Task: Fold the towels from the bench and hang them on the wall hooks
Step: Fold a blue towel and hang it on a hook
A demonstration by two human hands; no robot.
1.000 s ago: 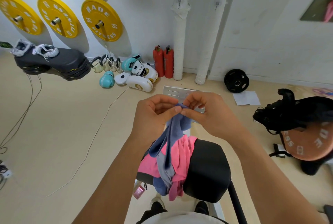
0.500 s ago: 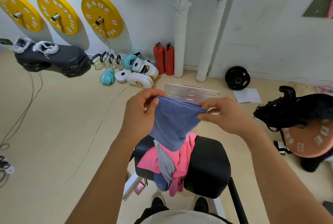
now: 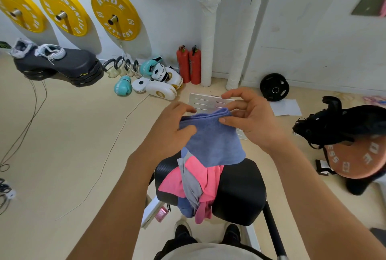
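Towel (image 3: 213, 140), blue: now doubled since a moment ago; left hand (image 3: 173, 132) and right hand (image 3: 250, 119) pinch its top edge; hanging remains.

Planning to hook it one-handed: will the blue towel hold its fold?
Probably not. The blue towel drapes limply below both pinching hands, left hand and right hand, so it looks floppy and light. Its doubled top edge would likely slip open once released.

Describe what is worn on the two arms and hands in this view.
Nothing shows on either: the left hand and right hand are bare, with no gloves, rings, watch or bands visible. Both forearms are uncovered up to the frame's bottom edge; no sleeves show.
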